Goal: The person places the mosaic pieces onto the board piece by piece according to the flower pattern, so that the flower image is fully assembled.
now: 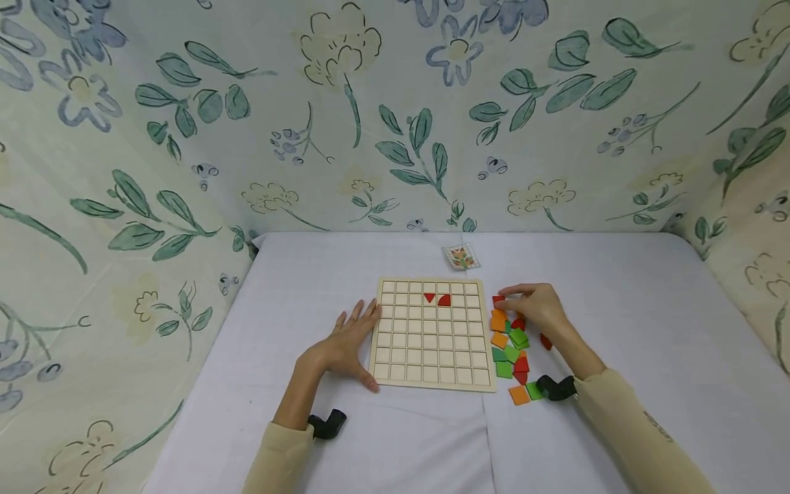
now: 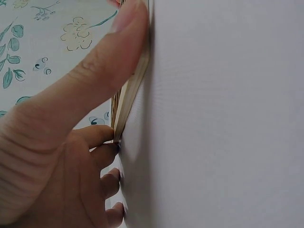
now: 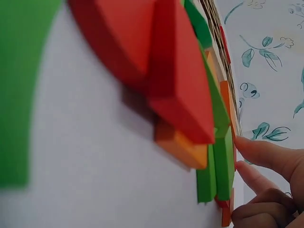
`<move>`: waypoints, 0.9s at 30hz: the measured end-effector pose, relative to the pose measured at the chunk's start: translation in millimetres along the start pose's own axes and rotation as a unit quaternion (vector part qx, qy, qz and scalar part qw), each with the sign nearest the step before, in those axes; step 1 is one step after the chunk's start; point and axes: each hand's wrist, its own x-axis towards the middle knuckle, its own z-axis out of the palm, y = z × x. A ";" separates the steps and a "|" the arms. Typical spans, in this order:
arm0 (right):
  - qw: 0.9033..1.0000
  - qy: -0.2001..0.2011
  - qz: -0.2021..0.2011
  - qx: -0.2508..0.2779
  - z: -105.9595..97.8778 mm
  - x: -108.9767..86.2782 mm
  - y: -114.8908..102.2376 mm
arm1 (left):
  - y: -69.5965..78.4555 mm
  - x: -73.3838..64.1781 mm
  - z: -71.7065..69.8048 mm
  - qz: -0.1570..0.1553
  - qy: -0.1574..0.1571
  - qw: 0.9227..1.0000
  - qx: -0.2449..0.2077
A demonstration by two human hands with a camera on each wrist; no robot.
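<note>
Head view: red piece (image 1: 496, 300) lies pinched in right grip (image 1: 538, 306).

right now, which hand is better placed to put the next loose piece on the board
Likely the right hand: its fingers touch a red piece among the loose pieces beside the board. The left hand rests at the board's opposite edge, away from them.

The white-covered tabletop (image 1: 648, 302) carries a pale gridded board (image 1: 430, 343), which lies between the left hand (image 1: 345, 348) and the right hand (image 1: 535, 307). Loose red, orange and green pieces (image 1: 504, 369), some overlapping, lie around the right hand. A small patterned square (image 1: 461, 256) lies beyond both hands.
</note>
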 end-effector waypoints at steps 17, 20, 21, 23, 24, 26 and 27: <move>0.999 0.013 -0.006 -0.030 4.1 -7.4 -7.5 | 0.7 0.3 -1.0 -0.003 -0.003 1.000 -0.001; 0.999 0.008 -0.019 -0.039 3.2 -5.6 -8.4 | 0.2 0.6 -0.8 -0.004 -0.004 1.000 0.002; 0.999 0.009 -0.024 -0.042 2.7 -4.8 -8.1 | 0.0 0.7 -0.7 -0.004 -0.005 1.000 0.003; 0.998 0.010 -0.034 -0.047 1.4 -3.0 -7.1 | -0.2 0.4 -1.0 -0.004 -0.006 1.000 0.006; 0.998 0.011 -0.037 -0.050 0.6 -2.4 -6.6 | -0.5 0.3 -1.0 -0.003 -0.006 1.000 0.006; 0.998 0.012 -0.038 -0.055 -0.8 -1.1 -5.5 | -0.2 -0.3 -1.4 -0.003 -0.007 1.000 0.006; 0.998 0.013 -0.037 -0.058 -1.6 -0.5 -4.9 | -0.3 -0.5 -1.4 -0.002 -0.007 1.000 0.006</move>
